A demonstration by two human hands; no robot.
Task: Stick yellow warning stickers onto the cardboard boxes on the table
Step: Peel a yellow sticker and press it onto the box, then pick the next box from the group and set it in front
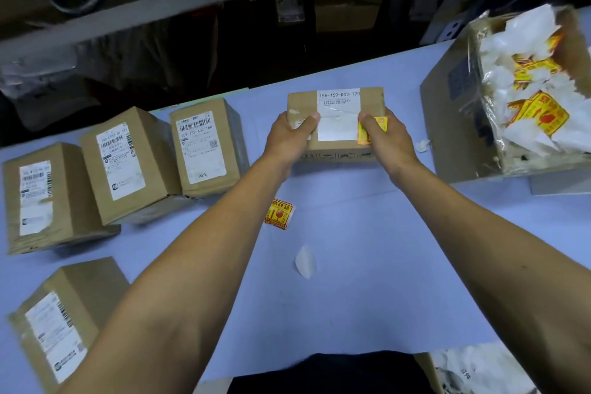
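The cardboard box [335, 125] rests on the tabletop [351, 265], well forward of centre. The left hand [292, 137] clasps its left edge. The right hand [388, 141] presses a yellow sticker [371, 131] onto the top face beside the white label [339, 115]. The box appears light and stiff; hold it by opposite edges. The sticker is thin and limp (handle by its margins).

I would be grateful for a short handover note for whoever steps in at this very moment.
Left hand steadies the labelled box at mid-table. Right hand presses a yellow sticker onto its top, right of the white label.
A spare sticker and a peeled backing lie on the table. The open carton on the right holds more stickers and backings.
Left to do: four boxes on the left show no yellow sticker.
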